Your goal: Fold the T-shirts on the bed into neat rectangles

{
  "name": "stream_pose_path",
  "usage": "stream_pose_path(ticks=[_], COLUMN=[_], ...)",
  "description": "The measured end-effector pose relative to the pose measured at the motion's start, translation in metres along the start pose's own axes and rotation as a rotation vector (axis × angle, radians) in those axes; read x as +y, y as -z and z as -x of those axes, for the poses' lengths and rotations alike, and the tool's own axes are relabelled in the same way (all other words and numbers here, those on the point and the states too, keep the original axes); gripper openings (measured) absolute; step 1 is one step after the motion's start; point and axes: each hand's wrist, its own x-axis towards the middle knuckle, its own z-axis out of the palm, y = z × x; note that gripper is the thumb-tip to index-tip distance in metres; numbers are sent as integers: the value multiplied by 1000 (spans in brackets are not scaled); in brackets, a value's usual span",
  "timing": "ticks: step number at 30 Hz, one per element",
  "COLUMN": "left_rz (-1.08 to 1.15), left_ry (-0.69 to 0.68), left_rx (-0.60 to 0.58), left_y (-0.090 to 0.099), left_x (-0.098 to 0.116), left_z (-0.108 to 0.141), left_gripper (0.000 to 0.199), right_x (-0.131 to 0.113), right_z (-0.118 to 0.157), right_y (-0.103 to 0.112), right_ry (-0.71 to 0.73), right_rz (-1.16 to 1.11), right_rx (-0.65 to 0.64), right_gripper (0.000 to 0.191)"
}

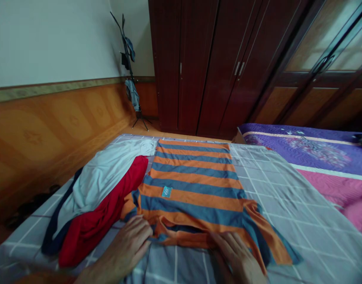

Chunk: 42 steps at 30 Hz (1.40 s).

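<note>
Lying flat on a grey fabric bedsheet with white grid lines (275,189), an orange and slate-blue striped fabric shirt (192,201) spreads directly in front of me, its neck opening towards my body and its straight hem at the far side. Broad bands of the two colours alternate across the body, which is nearly smooth apart from faint ripples. A small, four-sided teal patch with white marks (167,192) sits on the chest, left of centre as I view it. At the neck the cloth bunches, and a dark strip shows within the opening. The short sleeve on my right slants outwards and towards me, with its stripes running lengthwise; the one on my left is crumpled beside a loose red cloth (109,217), next to which lies a rumpled white cloth with a navy portion (109,169).

My left hand (133,236) rests at the shirt's near edge, left of the neck opening, its fingers close together and bent. My right hand (237,250) lies at the opening's other side, its fingers side by side on the fabric. I cannot tell whether either hand clamps the cloth.
</note>
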Motion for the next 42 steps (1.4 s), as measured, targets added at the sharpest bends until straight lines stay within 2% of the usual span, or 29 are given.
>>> stream_pose_path(ticks=[3, 6, 10, 12, 14, 17, 19, 20, 25, 27, 29, 31, 32, 34, 36, 37, 39, 42], left_rz=[59, 74, 72, 78, 73, 58, 69, 83, 161, 169, 172, 197, 216, 249, 254, 251, 257, 271], left_ry=[49, 113, 142, 96, 36, -11, -3, 8, 42, 42, 66, 100, 114, 129, 108, 81, -6, -163], left_rx=[-64, -137, -217, -240, -254, -292, -310, -315, -357, -402, -468, -535, -557, -560, -511, -491, -484, -542], left_y=[13, 22, 22, 20, 17, 16, 19, 21, 28, 25, 24, 27, 29, 37, 43, 45, 48, 46], left_x=[11, 11, 18, 25, 32, 39, 40, 39, 36, 33, 30, 25, 23, 21, 22, 25, 35, 56], left_z=[-2, 8, 13, 6, -5, -20, -24, -25, -12, -5, 0, 1, -1, -10, -27, -38, -63, -100], left_gripper=[13, 18, 68, 76, 71, 43, 27, 23, 16, 16, 15, 12, 12, 23, 34, 34, 26, 17], right_x=[-14, -16, -11, -10, -13, -20, -22, -23, -21, -20, -16, -6, 2, 26, 55, 68, 88, 98], right_z=[-10, -6, 14, 21, 22, 19, 17, 17, 23, 23, 20, 15, 13, 13, 16, 18, 21, 24], right_y=[12, 18, 18, 18, 20, 25, 26, 26, 25, 31, 42, 52, 56, 61, 61, 60, 56, 52], right_ry=[-152, -286, -378, -356, -343, -344, -320, -304, -231, -217, -201, -214, -249, -391, -575, -649, -731, -776], right_rz=[-107, -106, -12, -52, -124, -203, -210, -192, -83, -130, -227, -321, -338, -260, -47, 62, 193, 125], right_rx=[68, 94, -35, -83, -65, 26, 43, 30, -48, -81, -185, -287, -282, -152, 3, 27, -19, -108], right_gripper=[31, 29, 36, 26, 17, 14, 9, 6, 17, 17, 16, 13, 12, 16, 27, 33, 39, 32])
